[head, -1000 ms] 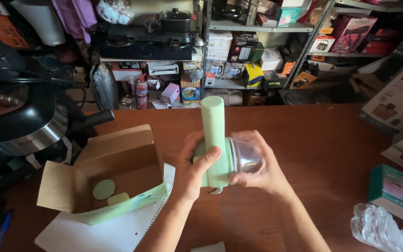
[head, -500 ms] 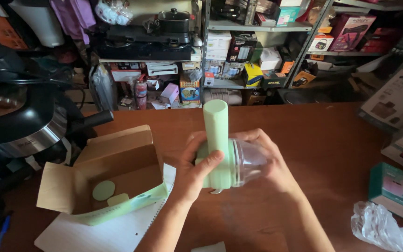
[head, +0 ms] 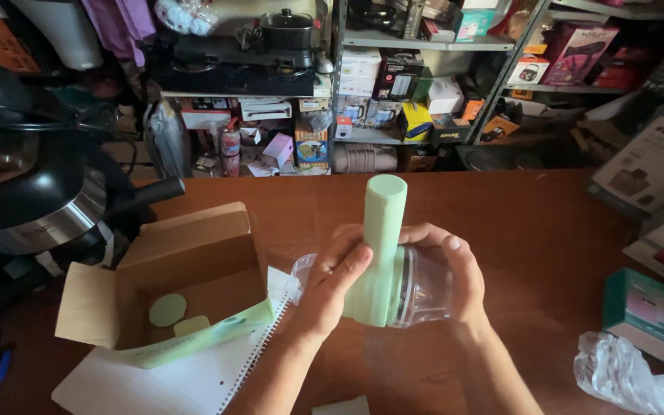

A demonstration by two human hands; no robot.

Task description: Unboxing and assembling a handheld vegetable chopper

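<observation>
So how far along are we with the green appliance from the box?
Done: the pale green appliance with its clear cup is out of the open cardboard box. In hand: the left hand grips the green body, the right hand cups the clear cup. Left: two green pieces lie in the box.
</observation>
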